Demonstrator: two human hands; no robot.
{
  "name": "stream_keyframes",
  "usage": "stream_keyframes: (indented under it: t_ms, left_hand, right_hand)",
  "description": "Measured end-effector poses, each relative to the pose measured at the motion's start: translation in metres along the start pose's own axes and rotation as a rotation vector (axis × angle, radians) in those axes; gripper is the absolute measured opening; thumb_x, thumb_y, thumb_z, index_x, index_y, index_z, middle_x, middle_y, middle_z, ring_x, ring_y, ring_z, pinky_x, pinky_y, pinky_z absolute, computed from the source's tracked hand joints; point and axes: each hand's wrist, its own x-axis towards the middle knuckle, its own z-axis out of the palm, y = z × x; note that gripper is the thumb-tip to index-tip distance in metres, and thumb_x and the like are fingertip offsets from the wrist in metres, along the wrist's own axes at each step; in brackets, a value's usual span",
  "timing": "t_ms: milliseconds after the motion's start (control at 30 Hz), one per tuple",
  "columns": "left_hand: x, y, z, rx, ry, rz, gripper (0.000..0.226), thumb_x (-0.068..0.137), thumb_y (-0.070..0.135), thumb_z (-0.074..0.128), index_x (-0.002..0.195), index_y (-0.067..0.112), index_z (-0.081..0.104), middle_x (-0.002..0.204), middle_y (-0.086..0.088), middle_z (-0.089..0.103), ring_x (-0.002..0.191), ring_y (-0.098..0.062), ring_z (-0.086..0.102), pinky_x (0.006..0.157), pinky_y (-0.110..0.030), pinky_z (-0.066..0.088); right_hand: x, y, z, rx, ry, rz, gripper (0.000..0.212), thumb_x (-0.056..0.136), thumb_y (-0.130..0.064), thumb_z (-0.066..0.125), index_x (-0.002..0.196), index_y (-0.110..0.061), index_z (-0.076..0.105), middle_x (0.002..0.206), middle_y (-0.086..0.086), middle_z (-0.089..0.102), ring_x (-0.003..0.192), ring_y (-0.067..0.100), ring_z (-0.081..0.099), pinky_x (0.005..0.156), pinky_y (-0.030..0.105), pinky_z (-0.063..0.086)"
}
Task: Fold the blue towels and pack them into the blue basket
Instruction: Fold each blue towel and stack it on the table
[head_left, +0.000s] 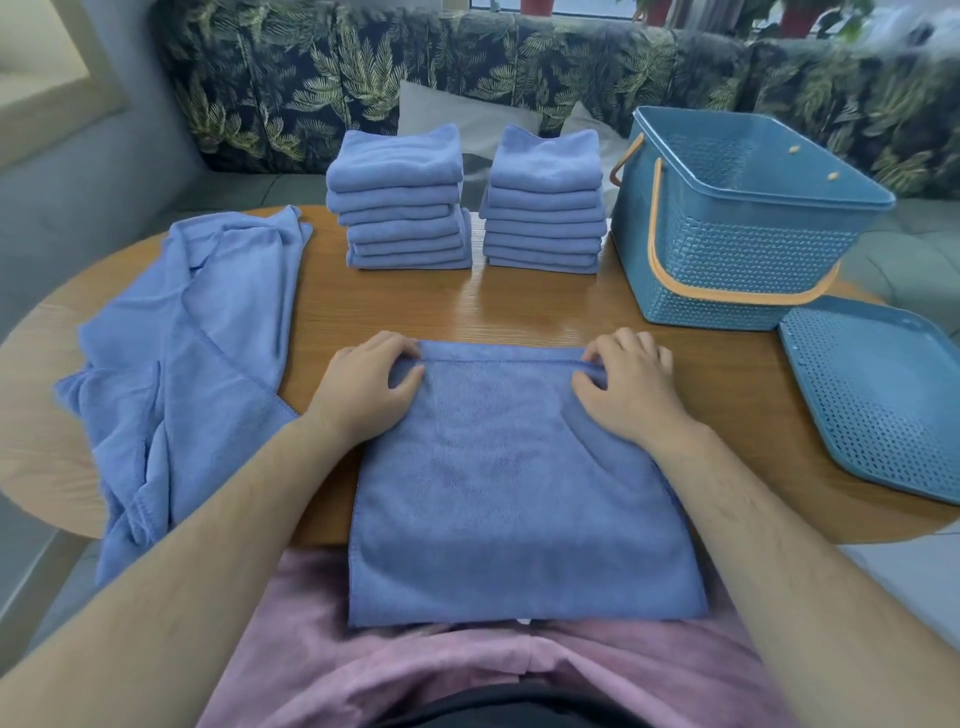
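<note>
A blue towel (504, 483) lies spread in front of me, its near part hanging over the table edge onto my lap. My left hand (363, 384) pinches its far left corner, and my right hand (628, 384) pinches its far right corner. Two stacks of folded blue towels stand at the back: the left stack (402, 197) and the right stack (545, 200). The blue basket (727, 249) with orange handles stands empty at the back right. A heap of unfolded blue towels (192, 353) lies at the left.
The basket's perforated blue lid (878, 395) lies flat at the right edge of the round wooden table (519, 312). Behind the table runs a sofa with a leaf pattern (363, 67) and grey cushions.
</note>
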Motion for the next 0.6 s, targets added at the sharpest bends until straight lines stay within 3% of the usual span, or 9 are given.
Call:
stream_keyframes:
  t_ms: [100, 200, 367, 600]
  left_hand:
    - [-0.002, -0.003, 0.007, -0.026, 0.063, 0.022, 0.011, 0.093, 0.030, 0.062, 0.099, 0.022, 0.057, 0.115, 0.008, 0.065, 0.108, -0.014, 0.060, 0.089, -0.032, 0.040]
    - [-0.003, -0.005, 0.006, -0.044, 0.121, 0.033, 0.014, 0.090, 0.020, 0.067, 0.089, 0.020, 0.053, 0.108, 0.004, 0.062, 0.100, -0.018, 0.057, 0.082, -0.035, 0.041]
    - [-0.007, 0.000, 0.003, -0.020, 0.151, 0.049, 0.012, 0.092, 0.021, 0.065, 0.088, 0.022, 0.055, 0.089, 0.013, 0.055, 0.087, -0.014, 0.048, 0.076, -0.036, 0.037]
    - [-0.006, 0.003, 0.001, -0.072, 0.195, 0.026, 0.010, 0.094, 0.019, 0.060, 0.087, 0.021, 0.053, 0.081, 0.011, 0.058, 0.080, -0.012, 0.053, 0.068, -0.027, 0.040]
  right_hand:
    - [-0.003, 0.011, 0.002, 0.172, 0.041, 0.029, 0.010, 0.084, -0.029, 0.066, 0.090, -0.024, 0.061, 0.099, -0.010, 0.047, 0.103, 0.021, 0.045, 0.082, 0.032, 0.025]
    - [-0.005, 0.011, -0.001, 0.287, 0.093, -0.046, 0.015, 0.082, -0.021, 0.069, 0.083, -0.027, 0.056, 0.093, -0.012, 0.050, 0.093, 0.016, 0.047, 0.080, 0.032, 0.033]
    - [-0.012, 0.007, -0.010, 0.518, 0.065, 0.046, 0.015, 0.088, -0.014, 0.070, 0.084, -0.021, 0.058, 0.080, -0.011, 0.062, 0.077, -0.004, 0.054, 0.067, 0.009, 0.036]
    - [-0.011, 0.010, -0.008, 0.500, 0.153, 0.096, 0.008, 0.090, -0.015, 0.065, 0.086, -0.023, 0.066, 0.079, -0.009, 0.066, 0.076, 0.006, 0.058, 0.066, 0.018, 0.041]
